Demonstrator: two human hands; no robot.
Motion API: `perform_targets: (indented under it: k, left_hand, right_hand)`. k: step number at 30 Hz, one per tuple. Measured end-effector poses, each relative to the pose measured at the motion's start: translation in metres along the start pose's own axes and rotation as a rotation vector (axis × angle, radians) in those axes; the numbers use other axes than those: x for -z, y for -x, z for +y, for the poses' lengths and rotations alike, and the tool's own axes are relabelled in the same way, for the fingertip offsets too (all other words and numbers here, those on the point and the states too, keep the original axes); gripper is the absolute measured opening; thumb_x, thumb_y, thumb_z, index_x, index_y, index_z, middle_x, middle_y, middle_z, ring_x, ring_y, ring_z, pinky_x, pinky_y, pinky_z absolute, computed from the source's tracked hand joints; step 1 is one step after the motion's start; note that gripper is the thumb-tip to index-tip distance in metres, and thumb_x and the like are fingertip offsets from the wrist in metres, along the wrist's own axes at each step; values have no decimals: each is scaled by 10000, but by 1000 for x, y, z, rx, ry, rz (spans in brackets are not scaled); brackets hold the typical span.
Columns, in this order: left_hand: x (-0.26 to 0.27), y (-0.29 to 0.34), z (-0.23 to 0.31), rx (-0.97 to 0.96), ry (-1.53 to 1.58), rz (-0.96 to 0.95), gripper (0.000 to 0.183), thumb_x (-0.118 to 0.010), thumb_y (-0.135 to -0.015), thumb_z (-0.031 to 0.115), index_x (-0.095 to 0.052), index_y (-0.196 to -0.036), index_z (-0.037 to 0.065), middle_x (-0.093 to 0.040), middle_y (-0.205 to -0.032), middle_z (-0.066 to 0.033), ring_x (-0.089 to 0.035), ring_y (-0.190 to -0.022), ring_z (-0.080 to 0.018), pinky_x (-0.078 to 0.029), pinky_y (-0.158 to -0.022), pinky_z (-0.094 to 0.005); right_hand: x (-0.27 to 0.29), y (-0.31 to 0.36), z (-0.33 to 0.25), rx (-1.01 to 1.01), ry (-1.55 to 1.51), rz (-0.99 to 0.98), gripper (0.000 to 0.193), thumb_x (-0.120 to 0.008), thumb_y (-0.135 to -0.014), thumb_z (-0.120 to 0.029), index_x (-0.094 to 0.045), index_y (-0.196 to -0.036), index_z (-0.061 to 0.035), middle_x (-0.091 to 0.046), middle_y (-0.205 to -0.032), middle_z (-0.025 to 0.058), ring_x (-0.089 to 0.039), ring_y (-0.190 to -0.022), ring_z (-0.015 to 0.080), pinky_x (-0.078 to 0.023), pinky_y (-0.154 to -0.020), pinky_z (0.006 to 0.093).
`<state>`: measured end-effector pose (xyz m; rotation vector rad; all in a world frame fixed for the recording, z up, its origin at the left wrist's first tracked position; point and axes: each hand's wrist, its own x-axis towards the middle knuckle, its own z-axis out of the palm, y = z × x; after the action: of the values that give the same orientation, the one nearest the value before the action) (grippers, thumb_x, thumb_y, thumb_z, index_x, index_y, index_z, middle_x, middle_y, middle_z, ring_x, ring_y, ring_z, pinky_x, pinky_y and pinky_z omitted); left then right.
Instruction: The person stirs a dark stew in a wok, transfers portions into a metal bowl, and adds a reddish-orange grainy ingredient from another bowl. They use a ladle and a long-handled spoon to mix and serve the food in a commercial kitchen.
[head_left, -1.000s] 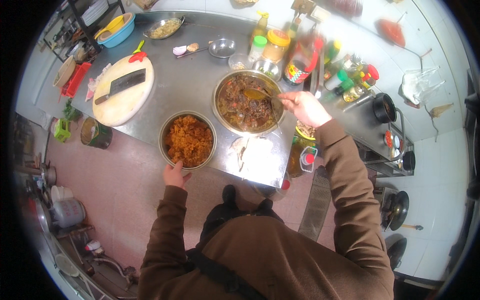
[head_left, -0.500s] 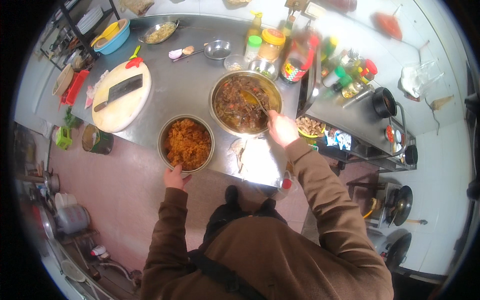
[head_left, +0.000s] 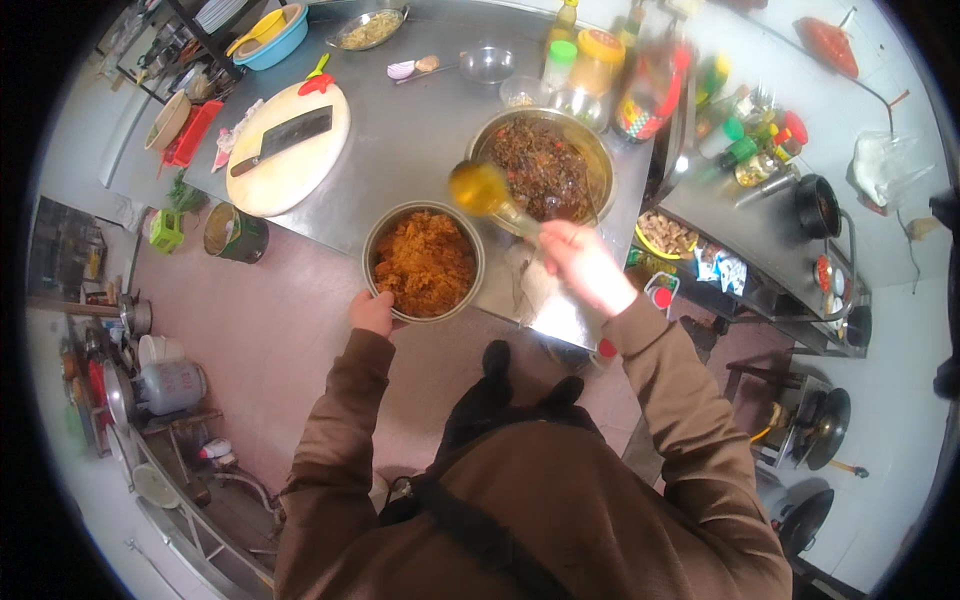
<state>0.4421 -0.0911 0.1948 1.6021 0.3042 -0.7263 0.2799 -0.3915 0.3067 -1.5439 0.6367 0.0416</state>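
My right hand (head_left: 585,262) is closed round the handle of a ladle (head_left: 480,190), raised between two vessels. The ladle's bowl looks yellowish and is smeared by motion, so I cannot tell what is in it. Behind it sits a wide metal basin (head_left: 607,185) of dark, chopped, saucy food (head_left: 545,165) with reddish bits. My left hand (head_left: 374,313) grips the near-left rim of a round metal bowl (head_left: 478,262), its thumb over the edge. Crumbly orange-red food (head_left: 423,265) fills that bowl, which rests at the table's front edge.
A cleaver (head_left: 297,132) lies on a round cutting board (head_left: 245,190) at left. Sauce bottles and jars (head_left: 601,62) crowd the back right beside a small metal dish (head_left: 488,64). A steel table (head_left: 390,125) carries these. A green bin (head_left: 235,235) stands on the floor at left.
My right hand has lifted the ladle out of the basin and swung it left toward the orange-red food. My left hand keeps its hold on the bowl. The whole view has shifted.
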Motion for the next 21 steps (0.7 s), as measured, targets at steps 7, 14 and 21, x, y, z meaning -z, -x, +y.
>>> perform_targets:
  k: [7,14,21]
  left_hand:
    - [-19,83,-6,-88,-239,-108,211,-523,-872,3,-660,-1030,-21,-659,-884,-74,-620,-660,-158,-509,-527,-301]
    - [-122,175,-49,-317,-480,-492,199,-555,-819,20,-654,-980,-45,-623,-814,-27,-517,-637,-83,-412,-556,-239]
    - [-308,314,-141,-196,-435,-891,363,-489,-781,-67,-657,-1103,-69,-699,-1033,-115,-676,-862,-197,-551,-772,-283]
  right_hand:
    - [-9,100,43,622,951,224,212,-562,-917,-143,-659,-1101,-105,-634,-794,108,-649,-708,306,-522,-600,398]
    - [82,261,116,692,1101,516,253,-549,-903,-135,-642,-1125,-58,-568,-750,61,-599,-657,207,-493,-558,343]
    - [170,461,223,298,1068,706,421,-583,-890,-202,-559,-1247,21,-646,-958,133,-665,-838,240,-565,-714,335]
